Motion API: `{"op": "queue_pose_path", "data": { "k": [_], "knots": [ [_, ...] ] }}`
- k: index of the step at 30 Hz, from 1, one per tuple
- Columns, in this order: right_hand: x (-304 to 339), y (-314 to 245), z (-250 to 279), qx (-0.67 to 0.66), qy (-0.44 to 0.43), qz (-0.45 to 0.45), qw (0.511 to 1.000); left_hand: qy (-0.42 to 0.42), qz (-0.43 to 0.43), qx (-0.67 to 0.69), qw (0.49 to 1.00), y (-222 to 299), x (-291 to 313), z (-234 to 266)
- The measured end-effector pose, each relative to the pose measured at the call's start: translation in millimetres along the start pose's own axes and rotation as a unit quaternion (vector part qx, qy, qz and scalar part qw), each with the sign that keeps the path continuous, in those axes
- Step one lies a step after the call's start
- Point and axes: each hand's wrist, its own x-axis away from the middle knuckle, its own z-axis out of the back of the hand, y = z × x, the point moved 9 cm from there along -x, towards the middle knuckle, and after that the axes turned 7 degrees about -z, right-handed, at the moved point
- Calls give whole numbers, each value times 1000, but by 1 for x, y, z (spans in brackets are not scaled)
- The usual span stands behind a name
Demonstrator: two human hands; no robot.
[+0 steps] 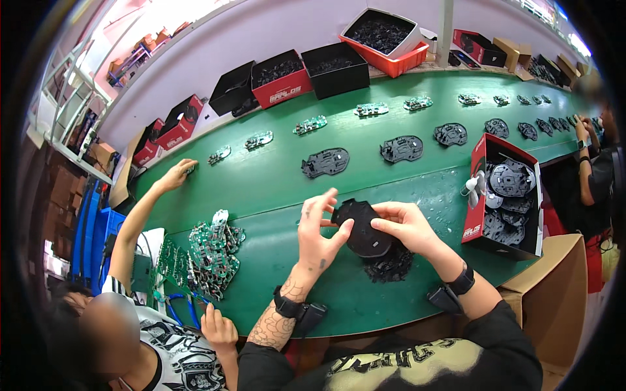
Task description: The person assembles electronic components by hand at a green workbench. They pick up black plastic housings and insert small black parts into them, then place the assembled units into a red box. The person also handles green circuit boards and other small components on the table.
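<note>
Between my two hands is a black plastic mouse base (366, 236), tilted above the green table. My left hand (317, 229) has its thumb against the base's left edge, its fingers raised around the far corner. My right hand (412, 228) grips the upper right side with thumb and fingers. Just under the base lies a heap of small black plastic parts (390, 267), partly hidden by it. Farther off, a line of mouse bases (326, 163) lies along the table, with a row of green circuit boards (310, 125) behind it.
A red-and-black box (475, 208) of mouse bases stands at right, beside an open cardboard box (548, 293). At left lie piled circuit boards (215, 251) and blue-handled pliers (175, 309). A co-worker's hand (177, 174) reaches the table. Parts bins (283, 91) line the back.
</note>
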Motion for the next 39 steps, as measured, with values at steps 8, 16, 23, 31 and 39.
{"op": "queue_pose_path", "data": {
  "k": [8,16,23,31,39],
  "knots": [
    [3,-9,22,142,111,23,983,-88,21,-59,994,-11,-19,-3],
    [-3,-18,41,397,158,110,897,194,129,-115,966,-166,-57,134],
    [-1,-20,48,479,100,182,853,150,172,-312,922,-202,-57,152],
    [-7,-10,48,421,127,232,868,122,173,-556,804,-174,-86,131],
    [5,0,64,296,187,377,857,-351,-299,-47,886,214,-76,-253]
  ]
}}
